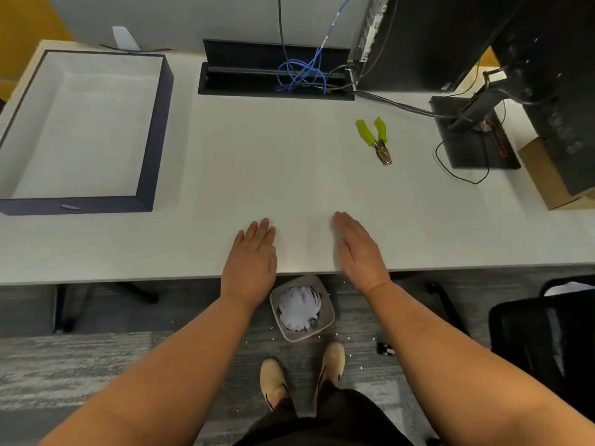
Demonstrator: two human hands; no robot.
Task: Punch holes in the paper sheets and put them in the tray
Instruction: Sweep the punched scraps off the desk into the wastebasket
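Hole punch [375, 139], jaws toward person

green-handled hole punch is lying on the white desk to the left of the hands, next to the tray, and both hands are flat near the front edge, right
Not quite. The head view shows the green-handled metal hole punch lying on the white desk to the right of the hands, far from the dark-walled rectangular tray, which sits at the far left. The rest holds: the left hand and right hand lie flat near the front edge.
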